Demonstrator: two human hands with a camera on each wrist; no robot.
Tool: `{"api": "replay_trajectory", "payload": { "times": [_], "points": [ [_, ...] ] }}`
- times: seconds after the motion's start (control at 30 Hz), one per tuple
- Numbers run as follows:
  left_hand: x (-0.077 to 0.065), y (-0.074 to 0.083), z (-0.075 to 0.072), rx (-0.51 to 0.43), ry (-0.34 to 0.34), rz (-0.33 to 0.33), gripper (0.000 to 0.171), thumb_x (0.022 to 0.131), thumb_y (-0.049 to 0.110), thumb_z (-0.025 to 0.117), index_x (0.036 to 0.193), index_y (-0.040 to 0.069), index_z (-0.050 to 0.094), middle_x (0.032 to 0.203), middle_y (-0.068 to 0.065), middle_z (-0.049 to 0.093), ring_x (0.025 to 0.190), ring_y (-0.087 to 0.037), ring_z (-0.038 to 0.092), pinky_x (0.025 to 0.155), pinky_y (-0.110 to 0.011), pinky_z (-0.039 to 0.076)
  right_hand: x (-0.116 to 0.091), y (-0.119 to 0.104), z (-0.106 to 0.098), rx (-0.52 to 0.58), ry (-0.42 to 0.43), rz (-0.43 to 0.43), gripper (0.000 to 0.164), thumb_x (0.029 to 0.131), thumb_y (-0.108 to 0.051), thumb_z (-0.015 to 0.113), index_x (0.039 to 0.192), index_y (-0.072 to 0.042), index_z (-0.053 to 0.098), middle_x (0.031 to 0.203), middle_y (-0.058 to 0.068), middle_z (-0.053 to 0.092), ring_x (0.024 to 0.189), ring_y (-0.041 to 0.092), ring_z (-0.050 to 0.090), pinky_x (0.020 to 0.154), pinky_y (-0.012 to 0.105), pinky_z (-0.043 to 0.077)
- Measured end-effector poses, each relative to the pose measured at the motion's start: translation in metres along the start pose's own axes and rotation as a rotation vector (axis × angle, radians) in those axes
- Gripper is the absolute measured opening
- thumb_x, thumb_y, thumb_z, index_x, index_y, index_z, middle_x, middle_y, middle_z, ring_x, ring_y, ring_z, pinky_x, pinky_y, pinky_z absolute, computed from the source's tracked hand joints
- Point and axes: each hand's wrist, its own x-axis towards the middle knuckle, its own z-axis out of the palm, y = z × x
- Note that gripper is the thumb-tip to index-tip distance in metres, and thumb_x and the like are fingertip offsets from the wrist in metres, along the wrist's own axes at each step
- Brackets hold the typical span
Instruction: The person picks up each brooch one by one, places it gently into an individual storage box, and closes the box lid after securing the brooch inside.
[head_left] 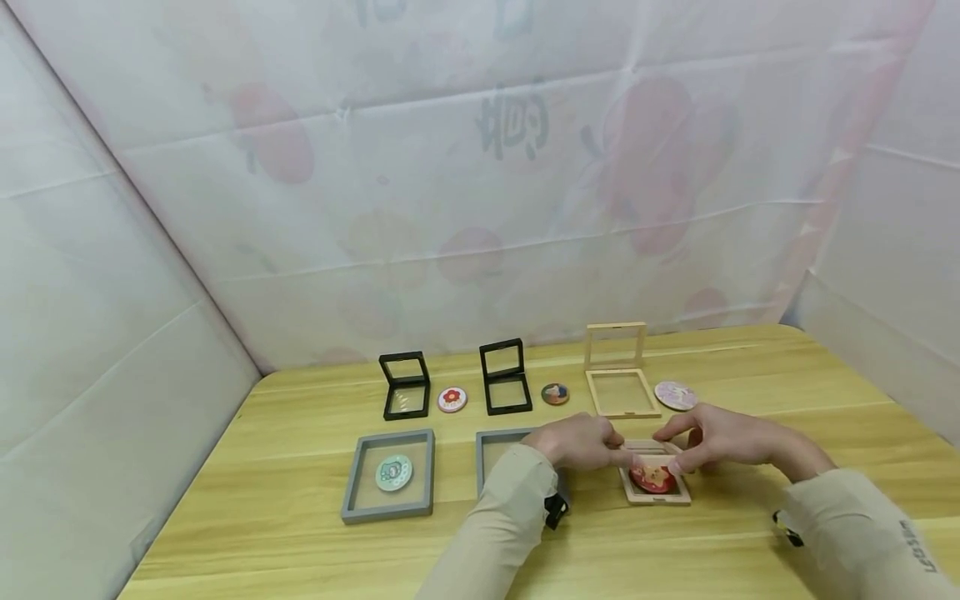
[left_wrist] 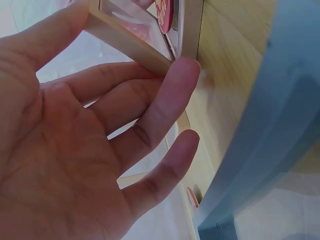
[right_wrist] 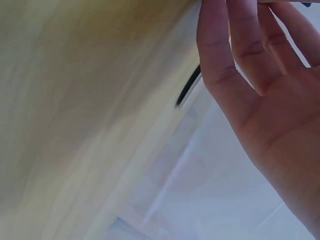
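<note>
A small light-wood-coloured hinged display frame (head_left: 660,500) lies partly open on the table, its lid (left_wrist: 132,40) tilted up. Inside it is a round red badge (head_left: 652,478) with a pale figure. My left hand (head_left: 581,442) pinches the lid's left side between thumb and fingers; in the left wrist view two other fingers extend beside the frame. From the right, my right hand (head_left: 723,435) grips the lid's other side, index finger at the upper corner and thumb close to the badge. The right wrist view cuts off those fingertips.
Behind stand two open black frames (head_left: 407,415) (head_left: 510,409) and another open wooden frame (head_left: 626,414), with round badges (head_left: 452,400) (head_left: 555,393) (head_left: 677,396) beside them. A grey frame (head_left: 352,492) at left holds a green badge (head_left: 394,472). My left arm partly covers a second grey frame (head_left: 480,458).
</note>
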Motion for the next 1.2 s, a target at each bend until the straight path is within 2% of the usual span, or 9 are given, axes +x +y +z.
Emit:
{"api": "replay_trajectory", "payload": {
  "times": [0.2,0.43,0.6,0.77,0.9,1.03,1.2],
  "points": [
    [0.002,0.001,-0.001,0.016,0.007,0.02,0.047,0.096,0.049,0.068,0.13,0.017,0.071,0.127,0.011,0.068,0.106,0.0,0.063,0.085,-0.019,0.05,0.001,-0.004,0.003,-0.02,0.009,-0.005,0.059,0.084,-0.013,0.078,0.124,0.024,0.056,0.058,-0.014,0.04,0.051,0.001,0.034,0.045,0.02,0.027],
    [0.003,0.001,0.001,0.02,0.036,0.047,0.036,0.091,0.044,0.075,0.114,0.016,0.079,0.12,0.011,0.071,0.103,0.0,0.064,0.08,-0.016,0.049,0.002,-0.006,0.009,-0.081,0.055,0.009,0.064,0.077,-0.012,0.084,0.122,0.024,0.057,0.066,-0.007,0.06,0.057,0.004,0.05,0.05,0.022,0.041],
    [0.002,0.004,0.003,0.031,0.061,0.047,0.032,0.088,0.043,0.079,0.105,0.016,0.082,0.104,0.011,0.075,0.086,0.002,0.064,0.07,-0.015,0.049,0.002,-0.008,0.012,-0.14,0.086,-0.004,0.063,0.074,-0.013,0.085,0.121,0.021,0.059,0.073,-0.004,0.065,0.063,0.007,0.057,0.054,0.025,0.047],
    [0.0,0.009,0.007,0.105,0.092,0.034,0.027,0.087,0.045,0.08,0.084,0.018,0.081,0.08,0.015,0.071,0.065,0.002,0.055,0.056,-0.016,0.044,0.002,-0.011,0.017,-0.194,0.123,0.001,0.067,0.069,-0.016,0.088,0.12,0.018,0.062,0.072,-0.006,0.064,0.062,0.007,0.057,0.053,0.025,0.047],
    [-0.001,0.012,0.008,0.157,0.116,0.02,0.027,0.085,0.046,0.081,0.083,0.02,0.08,0.079,0.016,0.068,0.064,0.001,0.055,0.055,-0.017,0.044,0.002,-0.014,0.019,-0.236,0.154,0.013,0.072,0.065,-0.02,0.091,0.121,0.016,0.063,0.072,-0.006,0.063,0.062,0.007,0.057,0.053,0.025,0.047],
    [-0.001,0.013,0.009,0.169,0.124,0.019,0.026,0.085,0.046,0.082,0.085,0.02,0.08,0.08,0.016,0.068,0.065,0.001,0.055,0.056,-0.017,0.045,0.001,-0.014,0.02,-0.256,0.163,0.016,0.073,0.065,-0.021,0.092,0.122,0.015,0.063,0.072,-0.006,0.063,0.062,0.007,0.056,0.053,0.025,0.047],
    [-0.001,0.014,0.01,0.18,0.124,0.032,0.027,0.084,0.046,0.082,0.076,0.021,0.077,0.07,0.016,0.062,0.06,-0.001,0.051,0.052,-0.018,0.042,0.001,-0.012,0.021,-0.269,0.167,0.018,0.074,0.065,-0.022,0.092,0.122,0.014,0.063,0.071,-0.007,0.062,0.061,0.006,0.055,0.051,0.025,0.046]
  ]
}}
